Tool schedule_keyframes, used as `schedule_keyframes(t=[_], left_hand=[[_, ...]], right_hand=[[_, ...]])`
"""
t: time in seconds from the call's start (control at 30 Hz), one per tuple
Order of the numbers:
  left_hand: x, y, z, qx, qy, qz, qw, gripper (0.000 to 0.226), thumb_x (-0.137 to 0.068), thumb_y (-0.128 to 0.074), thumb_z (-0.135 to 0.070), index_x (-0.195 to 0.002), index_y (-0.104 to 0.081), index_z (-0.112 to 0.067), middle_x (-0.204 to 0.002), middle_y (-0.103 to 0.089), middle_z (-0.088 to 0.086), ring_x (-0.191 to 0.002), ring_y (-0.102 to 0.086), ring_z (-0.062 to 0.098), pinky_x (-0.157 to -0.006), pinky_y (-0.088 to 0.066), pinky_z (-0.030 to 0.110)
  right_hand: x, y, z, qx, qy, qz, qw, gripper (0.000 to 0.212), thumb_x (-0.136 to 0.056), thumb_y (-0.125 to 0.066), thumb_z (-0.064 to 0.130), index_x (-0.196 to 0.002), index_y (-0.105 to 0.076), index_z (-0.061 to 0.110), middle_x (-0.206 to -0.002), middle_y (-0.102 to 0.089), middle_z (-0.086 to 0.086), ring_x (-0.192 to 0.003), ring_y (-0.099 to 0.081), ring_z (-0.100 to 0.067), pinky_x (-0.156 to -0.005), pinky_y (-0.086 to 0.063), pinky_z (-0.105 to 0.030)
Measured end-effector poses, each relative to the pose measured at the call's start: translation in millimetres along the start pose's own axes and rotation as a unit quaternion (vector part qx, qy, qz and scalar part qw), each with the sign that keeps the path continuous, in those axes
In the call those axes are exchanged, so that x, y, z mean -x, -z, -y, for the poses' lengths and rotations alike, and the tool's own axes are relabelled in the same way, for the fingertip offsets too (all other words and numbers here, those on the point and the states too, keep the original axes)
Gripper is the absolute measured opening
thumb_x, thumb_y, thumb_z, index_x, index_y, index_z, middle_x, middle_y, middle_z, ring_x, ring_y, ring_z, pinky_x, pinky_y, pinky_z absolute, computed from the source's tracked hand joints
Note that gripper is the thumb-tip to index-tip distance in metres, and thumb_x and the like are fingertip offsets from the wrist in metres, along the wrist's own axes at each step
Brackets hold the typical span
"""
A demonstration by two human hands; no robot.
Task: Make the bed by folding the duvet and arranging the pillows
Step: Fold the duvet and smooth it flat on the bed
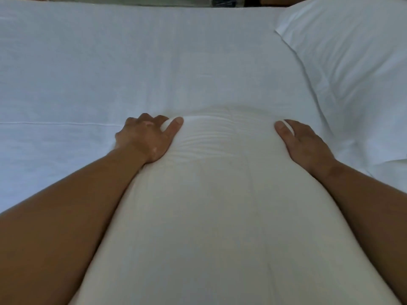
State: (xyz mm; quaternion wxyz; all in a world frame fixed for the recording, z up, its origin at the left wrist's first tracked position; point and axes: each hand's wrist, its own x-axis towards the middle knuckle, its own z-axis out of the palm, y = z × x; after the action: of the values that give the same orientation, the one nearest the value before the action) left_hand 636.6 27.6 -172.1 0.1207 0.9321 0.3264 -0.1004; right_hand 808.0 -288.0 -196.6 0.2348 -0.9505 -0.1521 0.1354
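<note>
Left hand [145, 137] and right hand [306, 144] each keep a grip clamped on a far corner of a cream pillow [209, 216], thumbs on top, above the white-covered bed [110, 69]. A white-cased pillow [352, 73] lies at the bed's right side.

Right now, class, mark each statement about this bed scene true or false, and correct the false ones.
1. The left hand and the right hand grip opposite sides of the cream pillow. True.
2. The cream pillow is stacked on the white pillow. False: the white pillow lies to its right, not beneath it.
3. The white pillow sits at the right side of the bed. True.
4. The sheet is dark blue. False: it is white.
</note>
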Motion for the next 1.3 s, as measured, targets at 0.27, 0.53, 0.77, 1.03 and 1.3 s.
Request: schedule_keyframes(t=[0.27, 0.53, 0.77, 1.03, 1.3], left_hand=[[70.8, 72.3, -29.7, -0.067, -0.027, 0.007, 0.997, 0.071, -0.091, -0.012, -0.076, -0.156, -0.01, -0.046, -0.167, -0.014, 0.0, -0.154, -0.006, 0.031, -0.118, -0.012, 0.065], [246.1, 19.8, 35.8, -0.17, -0.291, 0.021, 0.941, 0.069, -0.094, -0.012, -0.074, -0.157, -0.009, -0.045, -0.169, -0.011, -0.004, -0.156, -0.01, 0.023, -0.119, -0.007, 0.064], [348.1, 40.7, 87.4, 0.15, 0.058, 0.031, 0.987, 0.097, -0.072, -0.042, -0.09, -0.154, -0.018, -0.043, -0.161, -0.025, 0.001, -0.147, -0.032, 0.026, -0.118, -0.033, 0.05], [511.6, 16.7, 63.4, 0.247, 0.218, -0.067, 0.942, 0.105, -0.065, -0.052, -0.081, -0.144, -0.035, -0.013, -0.137, -0.046, 0.015, -0.131, -0.042, 0.034, -0.105, -0.039, 0.053], [506.1, -3.7, 67.4, 0.261, 0.259, -0.083, 0.926, 0.06, -0.099, -0.047, -0.055, -0.104, -0.059, 0.003, -0.109, -0.064, 0.036, -0.108, -0.058, 0.051, -0.091, -0.043, 0.05]], right_hand=[[70.0, 81.2, 79.6, 0.21, -0.004, 0.029, 0.977, 0.073, -0.096, -0.02, 0.07, -0.16, -0.009, 0.035, -0.17, 0.001, 0.004, -0.156, 0.0, -0.032, -0.12, -0.006, -0.066], [264.2, 62.4, 19.9, 0.27, 0.184, 0.158, 0.932, 0.084, -0.085, 0.002, 0.085, -0.158, 0.002, 0.043, -0.169, 0.009, 0.012, -0.156, 0.012, -0.015, -0.122, -0.001, -0.061], [362.1, 110.1, 0.0, 0.086, -0.076, -0.005, 0.993, 0.082, -0.087, -0.056, 0.062, -0.154, -0.031, 0.022, -0.161, -0.03, -0.008, -0.148, -0.026, -0.028, -0.12, -0.026, -0.048], [504.5, 99.8, -0.4, -0.127, -0.277, -0.065, 0.95, 0.043, -0.089, -0.064, 0.057, -0.086, -0.056, 0.014, -0.079, -0.064, 0.005, -0.081, -0.062, -0.024, -0.067, -0.044, -0.033], [520.9, 62.7, -12.6, -0.189, -0.221, -0.123, 0.949, 0.048, -0.107, -0.033, 0.035, -0.083, -0.065, 0.007, -0.076, -0.067, -0.006, -0.076, -0.061, -0.03, -0.078, -0.05, -0.041]])
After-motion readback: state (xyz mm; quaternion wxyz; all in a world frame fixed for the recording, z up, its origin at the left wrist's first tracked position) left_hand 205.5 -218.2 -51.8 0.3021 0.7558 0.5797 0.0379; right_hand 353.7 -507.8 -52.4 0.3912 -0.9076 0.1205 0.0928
